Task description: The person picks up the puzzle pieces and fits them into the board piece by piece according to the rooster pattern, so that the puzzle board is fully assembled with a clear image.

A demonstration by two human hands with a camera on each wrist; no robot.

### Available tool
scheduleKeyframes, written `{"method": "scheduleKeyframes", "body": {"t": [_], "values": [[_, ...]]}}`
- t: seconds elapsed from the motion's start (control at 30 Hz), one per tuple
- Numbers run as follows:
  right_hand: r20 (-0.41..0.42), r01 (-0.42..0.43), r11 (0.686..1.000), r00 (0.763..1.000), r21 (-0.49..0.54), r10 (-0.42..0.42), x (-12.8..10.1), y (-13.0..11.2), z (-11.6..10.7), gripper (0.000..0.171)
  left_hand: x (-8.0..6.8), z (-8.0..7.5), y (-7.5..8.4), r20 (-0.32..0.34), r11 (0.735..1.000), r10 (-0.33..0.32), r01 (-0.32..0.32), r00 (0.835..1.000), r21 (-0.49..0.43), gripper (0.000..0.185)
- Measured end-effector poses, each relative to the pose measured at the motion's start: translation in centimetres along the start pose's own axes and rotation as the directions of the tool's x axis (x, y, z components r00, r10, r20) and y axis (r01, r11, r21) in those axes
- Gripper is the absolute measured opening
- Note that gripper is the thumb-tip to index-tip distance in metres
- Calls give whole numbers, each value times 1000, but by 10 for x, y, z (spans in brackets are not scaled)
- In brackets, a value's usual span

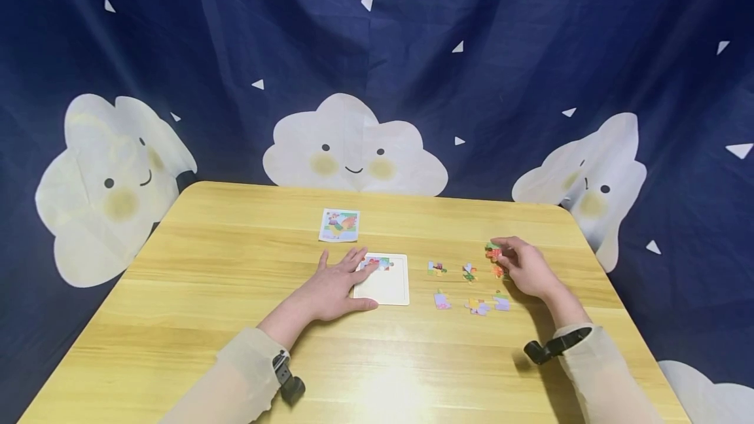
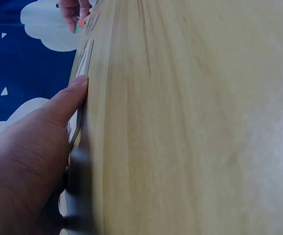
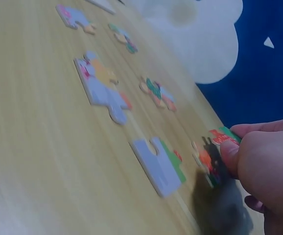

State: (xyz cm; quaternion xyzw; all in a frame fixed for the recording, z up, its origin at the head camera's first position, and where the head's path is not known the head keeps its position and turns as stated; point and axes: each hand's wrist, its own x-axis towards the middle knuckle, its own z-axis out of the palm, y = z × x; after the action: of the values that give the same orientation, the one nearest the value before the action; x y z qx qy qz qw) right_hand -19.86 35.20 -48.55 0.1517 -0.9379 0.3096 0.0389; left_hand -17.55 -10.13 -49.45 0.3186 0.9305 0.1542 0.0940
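Note:
A white puzzle tray (image 1: pixel 391 288) lies at the middle of the wooden table (image 1: pixel 212 280), with a few joined pieces (image 1: pixel 381 263) in its top left corner. My left hand (image 1: pixel 352 277) lies flat on the tray's left side, fingers straight, thumb along its near edge; the left wrist view shows that thumb (image 2: pixel 68 100) against the tray edge (image 2: pixel 81 62). To the right, my right hand (image 1: pixel 501 254) pinches a red and green puzzle piece (image 1: pixel 492 252) just above the table. That piece (image 3: pixel 224 135) shows between thumb and fingers of the right hand (image 3: pixel 266 164).
Several loose pieces lie between the tray and my right hand, among them a lilac one (image 1: pixel 442 300), a green one (image 1: pixel 469 273) and an orange one (image 3: pixel 204 159). A picture card (image 1: pixel 339 225) lies behind the tray. A dark blue cloud curtain (image 1: pixel 377 84) hangs behind.

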Motion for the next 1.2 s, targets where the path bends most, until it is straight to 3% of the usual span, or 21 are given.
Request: {"method": "scheduleKeyframes", "body": {"t": [0.57, 0.9, 1.2], "values": [[-3, 93, 995, 996, 45, -93, 15, -41, 15, 40, 0, 3, -1, 0, 1000, -7, 7, 1000, 4, 90], [56, 80, 987, 994, 138, -89, 20, -58, 30, 40, 0, 1, -1, 9, 1000, -11, 11, 1000, 3, 91], [82, 93, 983, 991, 160, -107, 24, -73, 42, 39, 0, 2, -1, 1, 1000, -12, 12, 1000, -1, 90]]}}
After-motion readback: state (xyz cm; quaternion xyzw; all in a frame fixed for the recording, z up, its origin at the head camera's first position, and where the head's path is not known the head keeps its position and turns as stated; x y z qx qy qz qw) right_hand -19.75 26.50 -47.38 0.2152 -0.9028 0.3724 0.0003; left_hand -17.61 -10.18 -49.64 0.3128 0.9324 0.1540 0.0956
